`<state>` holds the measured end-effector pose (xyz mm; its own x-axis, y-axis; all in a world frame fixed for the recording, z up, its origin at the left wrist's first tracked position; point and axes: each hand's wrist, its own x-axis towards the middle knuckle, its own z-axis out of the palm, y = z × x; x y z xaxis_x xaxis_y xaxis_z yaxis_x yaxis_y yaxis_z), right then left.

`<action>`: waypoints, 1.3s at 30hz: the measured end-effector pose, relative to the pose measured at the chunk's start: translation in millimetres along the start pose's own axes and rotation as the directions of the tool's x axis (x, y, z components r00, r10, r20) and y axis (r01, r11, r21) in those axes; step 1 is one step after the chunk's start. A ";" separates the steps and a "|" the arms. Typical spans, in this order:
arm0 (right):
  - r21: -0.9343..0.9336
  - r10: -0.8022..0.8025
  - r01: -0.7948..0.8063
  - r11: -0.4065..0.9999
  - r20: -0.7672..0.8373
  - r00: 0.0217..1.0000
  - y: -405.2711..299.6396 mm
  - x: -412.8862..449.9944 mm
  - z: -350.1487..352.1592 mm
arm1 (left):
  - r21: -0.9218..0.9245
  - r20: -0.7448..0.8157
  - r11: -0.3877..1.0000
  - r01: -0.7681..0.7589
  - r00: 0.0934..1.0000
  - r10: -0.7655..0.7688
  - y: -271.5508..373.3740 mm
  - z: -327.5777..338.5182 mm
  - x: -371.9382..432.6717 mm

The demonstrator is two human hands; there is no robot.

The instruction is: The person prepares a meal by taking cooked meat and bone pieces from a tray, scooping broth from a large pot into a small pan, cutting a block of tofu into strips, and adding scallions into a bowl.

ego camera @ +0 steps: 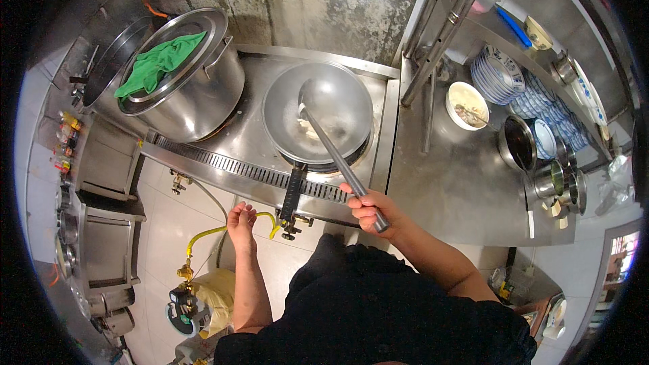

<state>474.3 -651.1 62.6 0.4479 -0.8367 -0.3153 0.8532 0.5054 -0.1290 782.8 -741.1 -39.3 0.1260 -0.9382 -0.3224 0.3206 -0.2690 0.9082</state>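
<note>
My right hand grips the grey handle of a long metal ladle. The ladle's bowl rests inside a grey metal wok, towards its far side. Besides the ladle, I see only shiny, wet-looking metal in the wok. It sits over a burner, and its black-wrapped handle points towards me past the stove's front edge. My left hand hovers in front of the stove, left of that handle. Its fingers are loosely curled, with nothing visible in them.
A lidded steel stockpot bearing a green cloth stands left. On the right steel counter are a white bowl of food, stacked patterned bowls and a pot of dark liquid. A yellow gas hose runs below to a cylinder.
</note>
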 end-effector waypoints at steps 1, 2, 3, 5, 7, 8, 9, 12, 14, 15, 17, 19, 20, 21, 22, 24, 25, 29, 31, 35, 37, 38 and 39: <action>0.134 0.012 -0.026 0.991 0.107 0.994 0.3 -1.7 -0.2 | 0.002 -0.001 1.000 0.009 1.000 -0.009 0.5 -0.5 -0.8; 0.091 -0.034 0.019 0.996 0.160 0.987 1.6 -3.9 -5.3 | -0.003 0.008 1.000 0.000 1.000 0.000 0.5 -1.1 -0.5; 0.095 -0.031 0.016 0.995 0.164 0.986 1.0 -7.9 4.1 | 0.002 0.005 1.000 -0.002 1.000 0.002 0.1 -3.4 -0.3; -0.271 -0.029 0.004 0.963 -0.089 0.996 -0.2 -14.9 31.9 | 0.006 -0.007 1.000 0.017 1.000 -0.017 -0.6 -11.2 -0.2; -0.327 -0.066 0.019 0.945 -0.134 0.989 -2.1 -11.9 15.5 | 0.004 0.009 1.000 0.013 1.000 -0.013 -3.1 -10.2 -1.7; -0.459 -0.123 0.004 0.888 -0.230 0.965 -5.0 -11.8 9.9 | 0.012 -0.003 1.000 0.022 1.000 -0.022 -4.3 -9.3 -1.7; -0.582 -0.188 -0.030 0.812 -0.311 0.931 -7.4 -10.2 8.0 | 0.016 -0.018 1.000 0.027 0.999 -0.027 -4.8 -9.1 -0.6; -0.509 -0.141 -0.031 0.860 -0.295 0.945 -4.3 -12.8 1.4 | 0.014 -0.032 0.999 0.046 0.998 -0.045 -5.2 -11.1 -2.6; -0.442 -0.103 -0.013 0.897 -0.238 0.966 -5.1 -16.5 0.3 | -0.003 -0.034 0.999 0.050 0.998 -0.050 -6.3 -8.2 -2.0; -0.510 -0.176 0.025 0.860 -0.251 0.952 -2.5 -19.4 6.5 | -0.012 -0.038 0.999 0.050 0.998 -0.050 -4.9 -9.7 -3.1; -0.572 -0.243 0.054 0.819 -0.259 0.935 -2.4 -19.1 -2.9 | 0.007 -0.024 1.000 0.022 0.999 -0.022 -15.9 -18.9 3.8; -0.988 -0.697 -0.064 -0.141 0.053 0.715 -12.0 -17.6 -25.8 | 0.020 0.003 1.000 -0.006 1.000 0.006 -19.8 -19.1 5.8; -0.988 -0.658 -0.153 -0.003 -0.113 0.745 -20.4 -23.1 -22.9 | 0.188 -0.002 0.982 -0.004 1.000 0.005 -20.2 -17.5 4.5; -0.988 -0.656 -0.153 -0.005 -0.112 0.747 -22.5 -24.9 -24.1 | 0.347 -0.007 0.938 -0.002 1.000 0.004 -20.0 -13.5 2.4; -0.986 -0.671 -0.136 0.094 -0.163 0.723 -24.6 -26.5 -25.7 | 0.429 0.050 0.902 -0.051 0.998 0.032 -18.6 -7.3 0.5; -0.974 -0.680 -0.117 0.192 -0.218 0.700 -29.7 -33.1 -29.1 | 0.550 0.134 0.827 -0.122 0.989 0.057 -19.4 4.1 1.7; -0.962 -0.670 -0.080 0.260 -0.239 0.703 -32.8 -38.0 -31.2 | 0.653 0.222 0.730 -0.200 0.973 0.068 -19.3 10.4 1.8; -0.875 -0.562 -0.125 0.469 -0.404 0.721 -22.4 -49.7 -24.1 | 0.737 0.321 0.633 -0.237 0.947 -0.020 -17.1 34.8 4.8; -0.832 -0.510 -0.084 0.548 -0.412 0.755 -8.3 -52.1 -19.7 | 0.749 0.326 0.613 -0.250 0.945 -0.013 -14.5 50.6 3.9; -0.736 -0.383 -0.052 0.675 -0.410 0.828 0.9 -53.9 -2.2 | 0.858 0.345 0.443 -0.259 0.930 -0.124 -13.4 70.6 2.8; -0.779 -0.416 -0.037 0.626 -0.374 0.829 -6.3 -51.9 -8.3 | 0.858 0.506 0.094 -0.504 0.863 0.009 -13.2 77.1 -2.6; -0.820 -0.442 -0.025 0.572 -0.334 0.832 -11.4 -48.7 -12.3 | 0.862 0.505 0.055 -0.504 0.863 0.012 -11.4 80.7 -3.6; -0.820 -0.443 -0.025 0.572 -0.335 0.832 -16.4 -43.7 -15.0 | 0.861 0.505 0.056 -0.505 0.863 0.011 -13.7 80.2 -1.5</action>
<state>436.7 -619.7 64.4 -0.0946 -0.8491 -0.5196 0.2576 0.4833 -0.8367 702.9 -753.5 -29.9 -0.3618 -0.9227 -0.1333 -0.8545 0.2710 0.4432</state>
